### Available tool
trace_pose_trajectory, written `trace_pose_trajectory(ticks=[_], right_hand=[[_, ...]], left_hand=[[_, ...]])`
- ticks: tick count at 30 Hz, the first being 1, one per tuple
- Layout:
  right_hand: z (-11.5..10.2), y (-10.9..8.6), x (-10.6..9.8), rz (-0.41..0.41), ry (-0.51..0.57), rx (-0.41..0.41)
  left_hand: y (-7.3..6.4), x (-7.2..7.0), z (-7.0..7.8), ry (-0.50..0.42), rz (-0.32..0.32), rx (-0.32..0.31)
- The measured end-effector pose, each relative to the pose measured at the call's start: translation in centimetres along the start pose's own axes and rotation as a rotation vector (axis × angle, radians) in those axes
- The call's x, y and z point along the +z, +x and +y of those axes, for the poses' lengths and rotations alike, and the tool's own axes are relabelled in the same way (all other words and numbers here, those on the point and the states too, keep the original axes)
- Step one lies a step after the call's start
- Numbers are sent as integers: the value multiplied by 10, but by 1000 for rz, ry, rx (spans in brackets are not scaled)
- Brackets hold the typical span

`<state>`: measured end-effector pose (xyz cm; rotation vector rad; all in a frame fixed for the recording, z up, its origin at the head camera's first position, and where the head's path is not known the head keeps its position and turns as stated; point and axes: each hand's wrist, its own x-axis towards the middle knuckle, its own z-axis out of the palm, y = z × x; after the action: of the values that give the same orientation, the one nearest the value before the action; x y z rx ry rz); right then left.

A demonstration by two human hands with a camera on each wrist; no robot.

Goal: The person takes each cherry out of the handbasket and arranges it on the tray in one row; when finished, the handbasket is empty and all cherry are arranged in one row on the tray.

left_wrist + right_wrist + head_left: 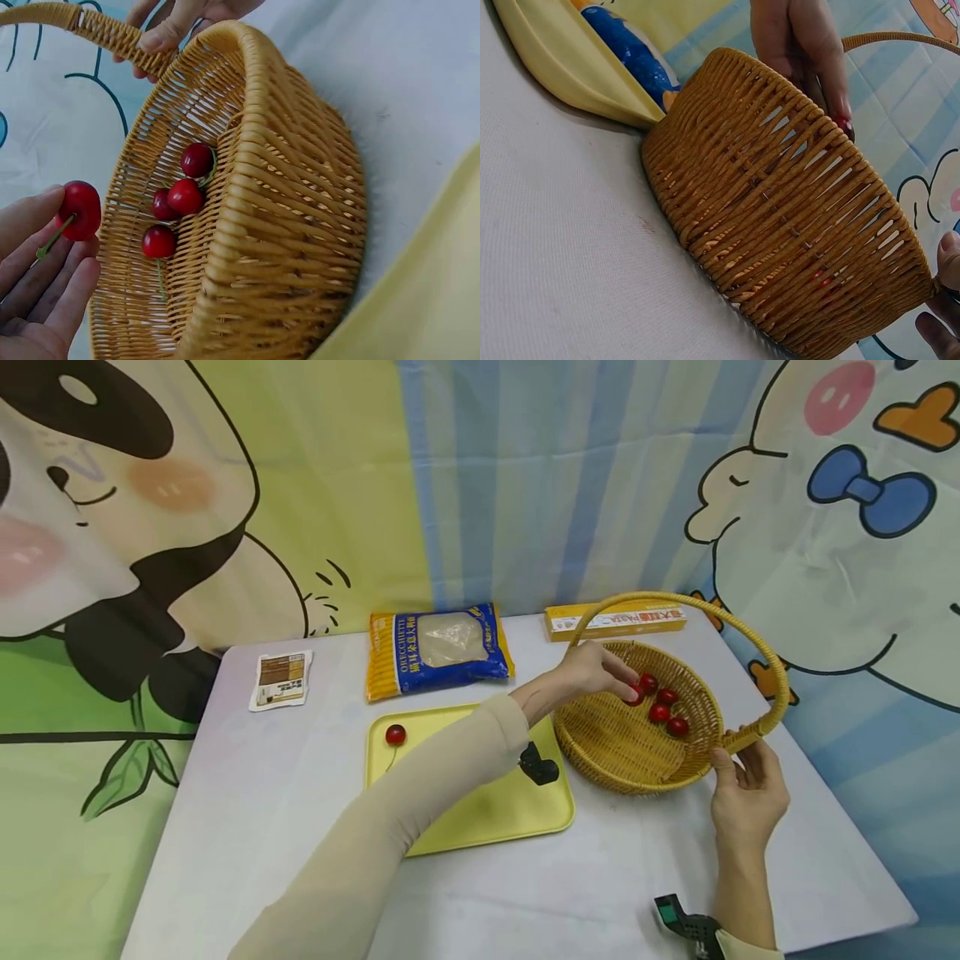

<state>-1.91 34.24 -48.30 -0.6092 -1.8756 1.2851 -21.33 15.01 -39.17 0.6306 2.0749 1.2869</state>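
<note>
My left hand [594,672] reaches over the woven basket [600,760] and pinches a red cherry [79,211] by its sides; a green stem hangs from it. Several other cherries [660,712] lie inside the basket toward its right side. With thumb and fingers, my right hand [750,789] grips the foot of the arched basket handle [780,693] at the right rim. A single cherry with a stem [395,735] lies on the yellow tray [495,814], left of the basket. In the right wrist view, the basket wall hides most of the cherries within.
Behind the tray lies a blue and yellow pasta bag [450,647]. A slim yellow box [615,621] sits behind the basket, against the curtain. A small brown and white packet [281,681] is at the back left of the white table [247,810].
</note>
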Motion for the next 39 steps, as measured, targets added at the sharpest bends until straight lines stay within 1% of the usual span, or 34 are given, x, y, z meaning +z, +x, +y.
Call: trace_pose_trajectory(ticks=[6, 12, 15, 21, 24, 28, 34, 39], right_hand=[[3, 0, 0, 5, -6, 28], [5, 1, -1, 14, 14, 38], [7, 1, -1, 11, 10, 56], [9, 0, 2, 4, 17, 94], [9, 0, 2, 3, 26, 92], [7, 1, 1, 8, 39, 92], [4, 4, 1, 12, 47, 101], [5, 4, 2, 5, 2, 102]], left_hand=[[-19, -11, -10, -18, 2, 23], [-37, -25, -16, -25, 28, 9], [-44, -32, -21, -50, 49, 5], [-59, -52, -40, -106, 76, 9], [-70, -64, -51, -123, 106, 4], [-84, -78, -65, -153, 150, -21], [-102, -92, -79, -170, 202, -56], [-114, -101, -91, -189, 247, -79]])
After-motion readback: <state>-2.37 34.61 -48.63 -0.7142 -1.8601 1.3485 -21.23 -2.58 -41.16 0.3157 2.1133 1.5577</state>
